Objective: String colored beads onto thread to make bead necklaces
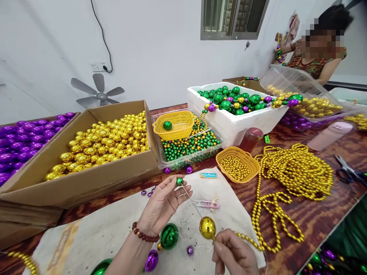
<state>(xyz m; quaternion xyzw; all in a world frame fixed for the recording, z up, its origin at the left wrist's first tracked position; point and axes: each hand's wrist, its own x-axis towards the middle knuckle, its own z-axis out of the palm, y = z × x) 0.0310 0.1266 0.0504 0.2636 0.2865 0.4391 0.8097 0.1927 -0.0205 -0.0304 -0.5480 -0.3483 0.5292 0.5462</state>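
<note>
Between thumb and index finger, my left hand (164, 204) pinches a small green bead (179, 181). A thin needle or thread (191, 200) runs from it down to a large gold bead (207, 227). The lower end of the gold bead is pinched by my right hand (233, 254). Below my left hand lie a large green bead (169, 236) and a purple bead (151, 261), partly behind my wrist. A small purple bead (190, 250) rests on the white cloth (120, 229). Pink thread snips (207, 204) lie just beyond the gold bead.
Cardboard boxes of purple beads (25, 137) and gold beads (106, 141) stand left. Ahead are a plastic tray (189, 162) and a white foam box (232, 124). On the right lie gold bead strands (298, 172) and scissors (348, 172). A co-worker (312, 65) is behind.
</note>
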